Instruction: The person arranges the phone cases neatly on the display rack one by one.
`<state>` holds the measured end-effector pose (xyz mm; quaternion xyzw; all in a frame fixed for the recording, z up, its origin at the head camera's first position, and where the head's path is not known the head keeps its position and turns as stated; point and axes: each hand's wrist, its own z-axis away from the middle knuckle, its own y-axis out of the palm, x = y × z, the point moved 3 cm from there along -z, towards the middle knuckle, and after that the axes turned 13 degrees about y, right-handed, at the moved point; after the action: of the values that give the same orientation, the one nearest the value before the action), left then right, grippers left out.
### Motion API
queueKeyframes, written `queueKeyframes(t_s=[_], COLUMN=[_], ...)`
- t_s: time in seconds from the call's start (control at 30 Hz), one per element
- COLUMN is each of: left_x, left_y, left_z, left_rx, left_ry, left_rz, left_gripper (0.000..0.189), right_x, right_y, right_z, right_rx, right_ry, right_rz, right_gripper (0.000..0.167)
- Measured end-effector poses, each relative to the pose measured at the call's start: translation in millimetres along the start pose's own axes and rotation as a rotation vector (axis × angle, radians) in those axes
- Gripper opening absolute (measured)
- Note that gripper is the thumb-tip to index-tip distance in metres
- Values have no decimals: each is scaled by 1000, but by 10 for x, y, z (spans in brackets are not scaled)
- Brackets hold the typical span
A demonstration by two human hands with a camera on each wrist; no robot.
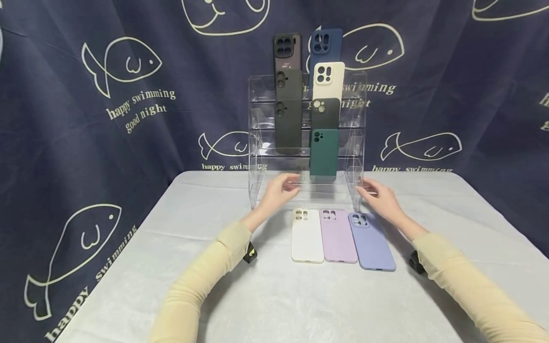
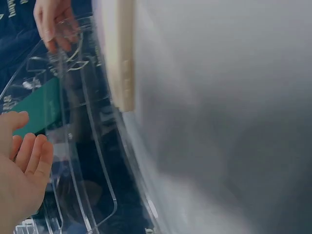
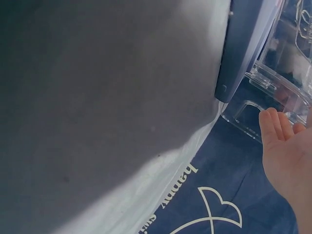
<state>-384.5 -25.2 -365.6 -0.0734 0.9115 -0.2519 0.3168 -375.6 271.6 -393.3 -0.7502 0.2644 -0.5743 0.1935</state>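
Note:
A clear tiered display rack (image 1: pixel 306 193) stands toward the back of the table, bearing phone cases in two columns. My left hand (image 1: pixel 279 191) is at its lower front left, fingers loosely bent and holding nothing. My right hand (image 1: pixel 383 200) is at the rack's right side, fingertips right at the clear side panel; in the right wrist view its fingers look nearly straight. The green phone case (image 1: pixel 324 155) sits low in the right column, between the hands. Flat before the rack lie a white case (image 1: pixel 307 238), a lilac case (image 1: pixel 339 237) and a periwinkle case (image 1: pixel 373 243).
Above the green case stand a black case (image 1: pixel 326 114), a cream case (image 1: pixel 328 88) and a blue case (image 1: pixel 334 45). The left column has black cases (image 1: pixel 288 128) and a dark-framed case (image 1: pixel 287 59). A fish-print curtain (image 1: pixel 141 95) hangs behind the pale-covered table (image 1: pixel 274 305).

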Motion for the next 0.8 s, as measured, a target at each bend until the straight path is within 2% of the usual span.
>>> queueKeyframes(t_s=[0.2, 0.37, 0.53, 0.8], left_x=[19, -3, 22, 112], left_y=[56, 43, 28, 70], left_z=[128, 182, 221, 308], left_rx=[114, 171, 232, 429], left_ry=[36, 74, 31, -51], left_rz=[-76, -125, -160, -230], left_gripper=[36, 33, 28, 28], right_x=[-5, -4, 10, 47], right_y=[7, -6, -17, 3], right_z=[-6, -18, -26, 12], right_rx=[1, 3, 1, -5], right_ry=[11, 15, 7, -7], right_rz=[9, 15, 19, 21], right_gripper=[49, 50, 49, 47])
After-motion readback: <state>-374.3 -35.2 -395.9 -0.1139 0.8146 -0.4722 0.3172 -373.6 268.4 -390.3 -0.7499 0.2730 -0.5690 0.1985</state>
